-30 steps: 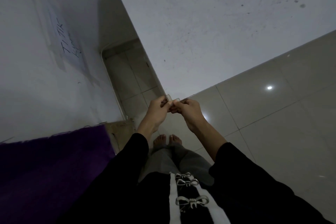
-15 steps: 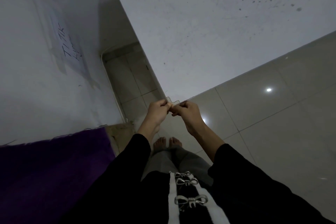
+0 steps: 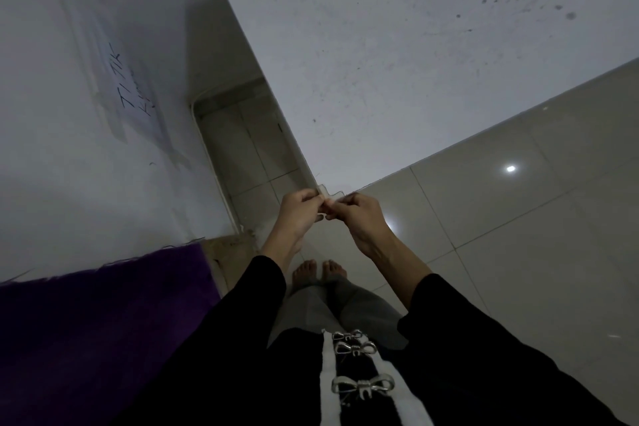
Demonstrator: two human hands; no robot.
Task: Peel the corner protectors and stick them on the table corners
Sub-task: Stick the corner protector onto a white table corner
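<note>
Head view, hands: I see the left hand (image 3: 300, 209) and right hand (image 3: 359, 214) meeting fingertip to fingertip, both in black sleeves.
Fingers: both sets are curled in and pinch the corner protector (image 3: 331, 196) from either side.
Corner protector: a small clear piece held in the air just beside the near corner of the table (image 3: 380, 62); I cannot tell whether it touches the edge.
Table: a white top with dark specks.
Surroundings: glossy floor tiles (image 3: 518, 218) on the right, a purple cloth (image 3: 86, 321) lower left, a handwritten paper (image 3: 131, 90) on the white surface at left, and bare feet (image 3: 320, 270) below the hands.
</note>
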